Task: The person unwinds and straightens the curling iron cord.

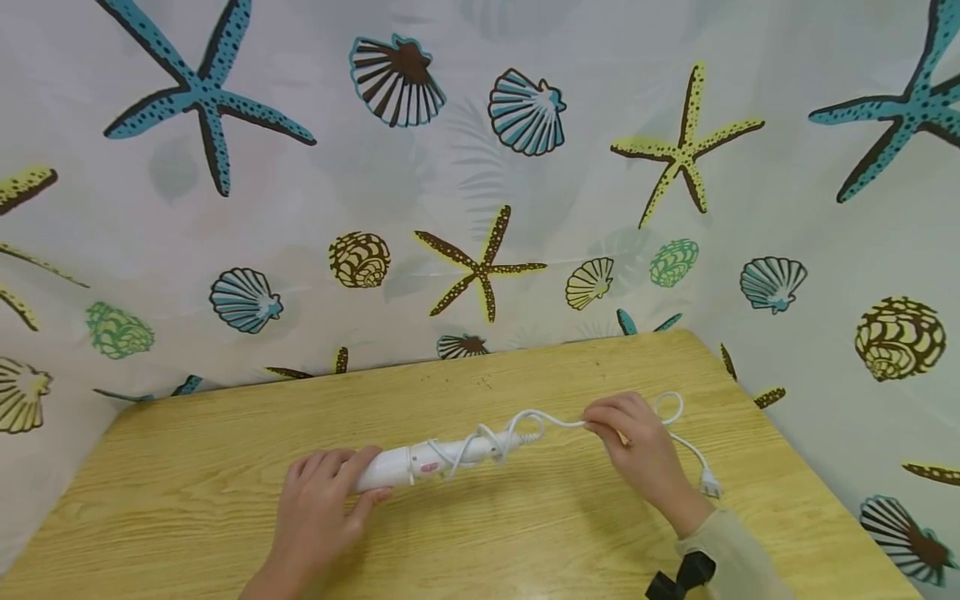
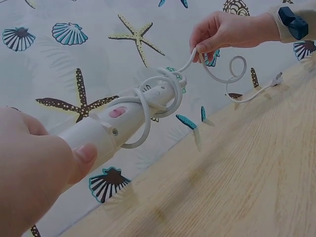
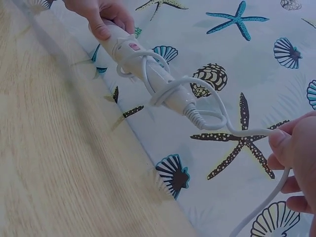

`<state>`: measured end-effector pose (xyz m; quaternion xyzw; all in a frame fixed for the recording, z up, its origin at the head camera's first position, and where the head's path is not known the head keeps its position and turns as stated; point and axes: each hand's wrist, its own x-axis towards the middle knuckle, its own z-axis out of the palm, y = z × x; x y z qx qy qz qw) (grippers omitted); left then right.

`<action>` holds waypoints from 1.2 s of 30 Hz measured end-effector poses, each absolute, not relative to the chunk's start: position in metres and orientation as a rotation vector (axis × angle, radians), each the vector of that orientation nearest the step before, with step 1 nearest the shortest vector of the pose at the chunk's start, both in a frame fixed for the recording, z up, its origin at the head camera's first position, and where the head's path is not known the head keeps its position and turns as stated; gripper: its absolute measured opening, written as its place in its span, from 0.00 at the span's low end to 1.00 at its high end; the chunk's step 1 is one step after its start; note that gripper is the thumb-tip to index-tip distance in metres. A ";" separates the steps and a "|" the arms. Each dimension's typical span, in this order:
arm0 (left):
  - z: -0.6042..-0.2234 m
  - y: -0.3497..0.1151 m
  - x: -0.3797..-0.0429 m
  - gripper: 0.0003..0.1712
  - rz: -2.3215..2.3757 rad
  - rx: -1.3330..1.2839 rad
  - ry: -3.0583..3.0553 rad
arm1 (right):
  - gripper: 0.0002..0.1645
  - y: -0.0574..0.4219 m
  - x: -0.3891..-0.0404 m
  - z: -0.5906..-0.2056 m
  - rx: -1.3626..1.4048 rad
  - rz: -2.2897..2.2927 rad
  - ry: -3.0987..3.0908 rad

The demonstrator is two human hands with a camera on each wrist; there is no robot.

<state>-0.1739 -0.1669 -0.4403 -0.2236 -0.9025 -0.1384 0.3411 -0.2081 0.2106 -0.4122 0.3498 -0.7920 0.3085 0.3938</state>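
Note:
A white corded appliance (image 1: 392,468), slim and rod-shaped like a hair iron, is held above the table. My left hand (image 1: 318,502) grips its thicker end, which is partly hidden by the palm and fingers. On the body sits a small pink switch (image 2: 117,112). The white cord (image 1: 562,423) winds in loose loops around the handle, past the ribbed cord sleeve (image 3: 195,117). To the right, my right hand (image 1: 637,446) pinches the cord between thumb and fingers, a stretch away from the handle.
Beyond my right hand the cord makes a free loop and ends in a white plug (image 1: 710,483) over the right part of the wooden table (image 1: 225,433). A curtain (image 1: 570,200) printed with shells and starfish hangs along the table's back and sides. A black band (image 1: 682,575) circles the right sleeve.

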 end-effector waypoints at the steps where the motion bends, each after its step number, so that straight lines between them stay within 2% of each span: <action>1: -0.441 -0.166 -0.174 0.29 -0.361 -0.579 -2.345 | 0.16 0.212 -0.207 -0.412 0.888 0.781 -2.000; 25: -0.435 -0.169 -0.176 0.29 -0.380 -0.482 -2.314 | 0.13 0.215 -0.211 -0.431 1.047 0.782 -1.966; 36: -0.435 -0.171 -0.174 0.29 -0.376 -0.484 -2.308 | 0.11 0.213 -0.209 -0.437 1.077 0.766 -2.172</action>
